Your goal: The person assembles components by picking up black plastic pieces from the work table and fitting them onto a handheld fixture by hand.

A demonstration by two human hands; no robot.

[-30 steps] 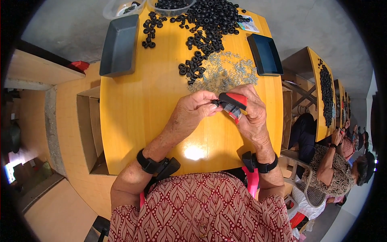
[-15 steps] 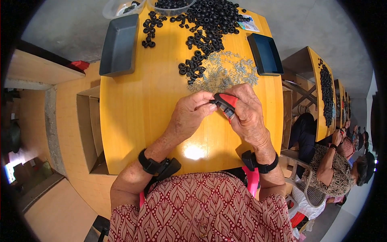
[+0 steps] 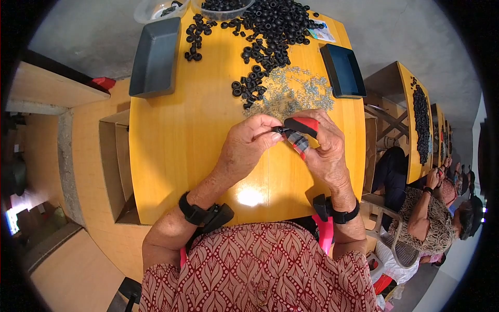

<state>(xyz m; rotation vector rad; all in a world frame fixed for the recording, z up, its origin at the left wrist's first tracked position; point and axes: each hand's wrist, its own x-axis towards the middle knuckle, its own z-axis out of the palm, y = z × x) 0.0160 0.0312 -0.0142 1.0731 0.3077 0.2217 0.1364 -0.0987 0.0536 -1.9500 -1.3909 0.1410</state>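
Over the middle of the table, my right hand (image 3: 326,147) is closed around a red-and-black hand tool (image 3: 303,126) that looks like pliers. Its jaw end points left. My left hand (image 3: 246,145) pinches a small black part (image 3: 278,129) between thumb and forefinger, right at the tool's tip. The fingers partly hide this part, so its exact shape is unclear. Just beyond my hands lies a spread of small clear and silvery pieces (image 3: 296,91). Next to them is a cluster of black ring-shaped plastic parts (image 3: 250,87).
A large pile of black parts (image 3: 275,23) covers the far table. A grey tray (image 3: 152,57) stands at the left edge, a dark blue tray (image 3: 343,71) at the right. Clear plastic tubs (image 3: 223,14) sit at the far edge. Another person (image 3: 429,218) works at a table on the right.
The tool has turned a little in my right hand, and its handles look more spread. The small black part now shows more at its tip. My left hand has barely moved.
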